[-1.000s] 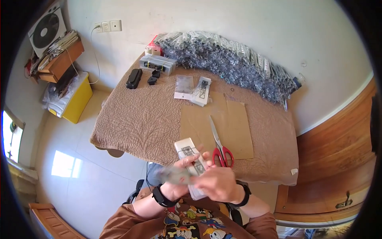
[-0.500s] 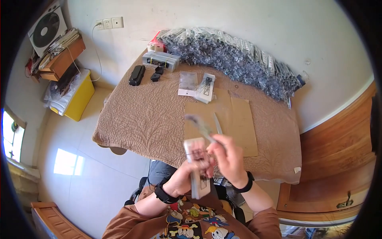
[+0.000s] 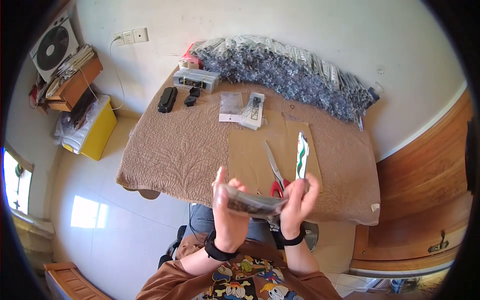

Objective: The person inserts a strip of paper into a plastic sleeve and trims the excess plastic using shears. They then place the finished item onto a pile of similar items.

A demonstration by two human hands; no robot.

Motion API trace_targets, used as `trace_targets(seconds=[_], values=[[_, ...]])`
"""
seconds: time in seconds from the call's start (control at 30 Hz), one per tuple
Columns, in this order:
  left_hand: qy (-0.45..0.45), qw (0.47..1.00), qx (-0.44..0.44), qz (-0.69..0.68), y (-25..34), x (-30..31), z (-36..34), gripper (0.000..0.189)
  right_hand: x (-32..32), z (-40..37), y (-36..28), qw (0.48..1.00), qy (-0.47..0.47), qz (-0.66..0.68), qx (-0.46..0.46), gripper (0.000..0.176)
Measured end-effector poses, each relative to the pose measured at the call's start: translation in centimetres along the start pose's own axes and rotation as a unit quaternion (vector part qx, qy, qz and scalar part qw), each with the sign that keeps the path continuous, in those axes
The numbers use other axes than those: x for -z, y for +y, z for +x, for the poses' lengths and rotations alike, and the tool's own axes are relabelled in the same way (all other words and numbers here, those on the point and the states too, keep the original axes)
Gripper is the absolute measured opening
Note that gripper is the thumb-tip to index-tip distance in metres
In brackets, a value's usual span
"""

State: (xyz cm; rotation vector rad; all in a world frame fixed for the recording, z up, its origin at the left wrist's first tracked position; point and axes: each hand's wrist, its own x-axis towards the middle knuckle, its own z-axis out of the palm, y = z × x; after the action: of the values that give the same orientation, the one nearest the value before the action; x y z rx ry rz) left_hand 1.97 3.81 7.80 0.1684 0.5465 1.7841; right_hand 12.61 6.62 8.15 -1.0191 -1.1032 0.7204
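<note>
1. Change: against 0.5 s earlier, the packet bundle [image 3: 256, 204] has swung from lengthwise to crosswise between the 2 hands, and the white-and-green strip [image 3: 302, 154] now stands clear of it. The handling is judged to be midway, with 2 items up at once.
2. Right hand [image 3: 296, 210]: thumb and fingers pinch the strip's lower end; the strip rises beyond the fingertips, away from the body.
3. Left hand [image 3: 231, 222]: the bundle's left end touches it. Blur hides the contact, so whether the fingers close around it cannot be told.
4. Bundle: its right end meets the right hand, left of the fingers holding the strip.
5. Scissors [image 3: 273, 162]: on the cardboard sheet [image 3: 245, 155], left of the right fingers.
</note>
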Motion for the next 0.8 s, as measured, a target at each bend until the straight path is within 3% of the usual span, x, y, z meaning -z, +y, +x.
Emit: trace_targets(seconds=[0.03, 0.07, 0.1, 0.13, 0.17, 0.2, 0.23, 0.3, 0.33, 0.37, 0.43, 0.47, 0.5, 0.53, 0.57, 0.6, 0.7, 0.73, 0.8], values=[[0.053, 0.990, 0.089, -0.097, 0.5, 0.0, 0.2, 0.046, -0.1, -0.1, -0.3, 1.000, -0.001, 0.001, 0.000, 0.011], [0.053, 0.990, 0.087, -0.098, 0.2, 0.9, 1.2, 0.046, -0.3, -0.2, -0.6, 0.973, -0.068, -0.096, 0.200, 0.011], [-0.076, 0.974, 0.131, -0.168, -1.0, 2.9, 3.1, 0.039, -0.5, -0.4, -0.9, 0.893, -0.131, -0.186, 0.388, 0.012], [-0.205, 0.935, 0.173, -0.234, -2.3, 4.8, 4.9, 0.035, -0.7, -0.6, -1.4, 0.893, -0.132, -0.185, 0.388, 0.012], [-0.328, 0.873, 0.212, -0.293, -2.3, 4.8, 5.5, 0.032, -0.8, -0.9, -1.9, 0.858, -0.272, -0.200, 0.388, 0.014], [-0.327, 0.873, 0.213, -0.292, -2.6, 4.8, 5.0, 0.032, -0.8, -1.2, -2.1, 0.805, -0.406, -0.212, 0.378, 0.017], [-0.203, 0.930, 0.214, -0.218, -2.2, 2.8, 3.5, 0.031, -1.2, -0.9, -1.8, 0.806, -0.405, -0.212, 0.376, 0.017], [0.051, 0.977, 0.197, -0.059, -1.6, -0.5, 1.4, 0.030, -2.7, 1.9, -0.2, 0.872, -0.244, -0.223, 0.362, 0.019], [0.050, 0.977, 0.200, -0.059, -2.0, 0.6, 2.2, 0.030, -3.0, 2.4, 0.1, 0.895, -0.160, -0.229, 0.349, 0.020], [-0.117, 0.964, 0.207, -0.117, -2.7, 3.0, 4.5, 0.029, -2.8, 1.5, -0.3, 0.892, -0.159, -0.231, 0.354, 0.020], [-0.435, 0.852, 0.194, -0.217, -3.8, 6.2, 8.2, 0.028, -2.1, -2.2, -1.3, 0.850, -0.311, -0.204, 0.374, 0.020], [-0.431, 0.854, 0.194, -0.217, -3.4, 5.3, 7.0, 0.028, -1.9, -3.5, -1.5, 0.824, -0.385, -0.187, 0.371, 0.020], [-0.284, 0.934, 0.161, -0.143, -2.6, 3.2, 4.5, 0.028, -2.1, -3.2, -1.3, 0.828, -0.385, -0.185, 0.364, 0.020], [-0.132, 0.982, 0.119, -0.065, -1.9, 0.8, 2.4, 0.027, -2.7, -1.6, -0.9, 0.848, -0.335, -0.181, 0.367, 0.020], [0.024, 0.997, 0.072, 0.014, -1.6, -0.4, 1.5, 0.027, -3.3, 0.2, -0.6, 0.866, -0.286, -0.177, 0.370, 0.019], [0.027, 0.997, 0.077, 0.017, -1.7, -0.2, 1.4, 0.027, -3.4, 0.7, -0.4, 0.884, -0.233, -0.176, 0.366, 0.019], [0.053, 0.976, 0.188, -0.098, -2.0, -0.2, 2.6, 0.031, -3.0, 0.2, -0.3, 0.888, -0.233, -0.195, 0.347, 0.018], [0.048, 0.976, 0.186, -0.101, -2.4, 0.5, 3.6, 0.031, -3.0, 0.4, -0.3, 0.886, -0.235, -0.204, 0.344, 0.018], [-0.236, 0.918, 0.239, -0.209, -3.2, 3.9, 5.9, 0.030, -2.4, -0.7, -0.4, 0.873, -0.283, -0.194, 0.347, 0.017]])
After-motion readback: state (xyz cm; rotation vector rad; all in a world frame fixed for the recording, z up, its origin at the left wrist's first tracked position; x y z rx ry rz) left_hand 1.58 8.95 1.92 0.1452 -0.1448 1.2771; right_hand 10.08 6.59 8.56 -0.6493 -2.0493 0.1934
